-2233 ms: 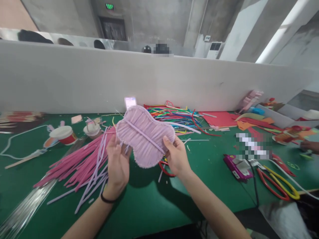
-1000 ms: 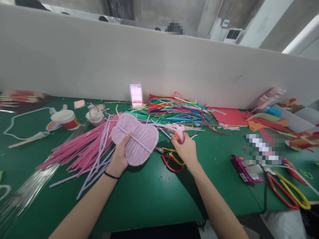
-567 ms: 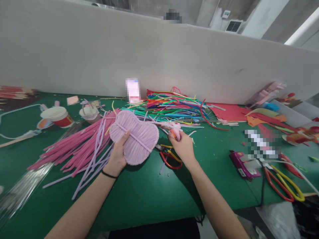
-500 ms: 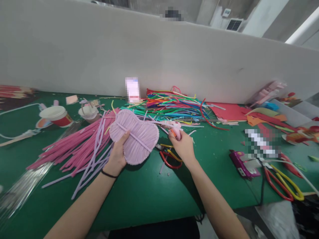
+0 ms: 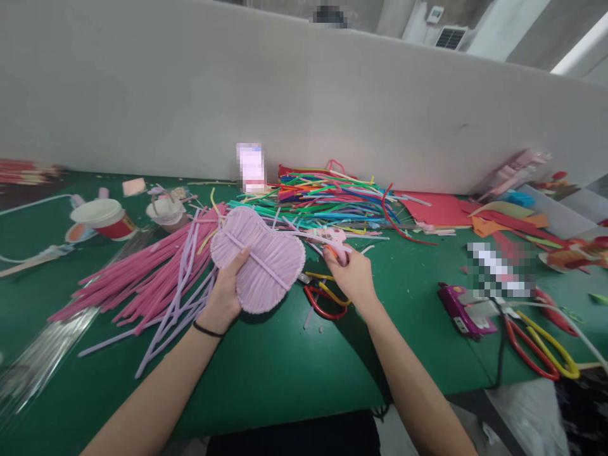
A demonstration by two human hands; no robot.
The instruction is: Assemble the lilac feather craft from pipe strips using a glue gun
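Note:
My left hand (image 5: 224, 297) is closed on the lower left edge of a lilac woven piece (image 5: 259, 258) shaped like a butterfly wing, with a lilac stem across it, held just above the green table (image 5: 266, 373). My right hand (image 5: 350, 276) is closed round the grip of a small pink tool with an orange trigger (image 5: 334, 240), which looks like a glue gun. Its tip points left, towards the right edge of the lilac piece. A black band sits on my left wrist.
Pink and lilac stems (image 5: 152, 278) fan out to the left. A pile of coloured stems (image 5: 327, 202) lies by the grey partition (image 5: 304, 107). Red-and-yellow pliers (image 5: 325, 297) lie under my right hand. A paper cup (image 5: 102, 218), a purple tool (image 5: 463, 310) and scissors (image 5: 541, 345) are also here.
My right hand let go of the lilac piece, reached to the table and took hold of the pink tool. My left hand lowered the piece and keeps it.

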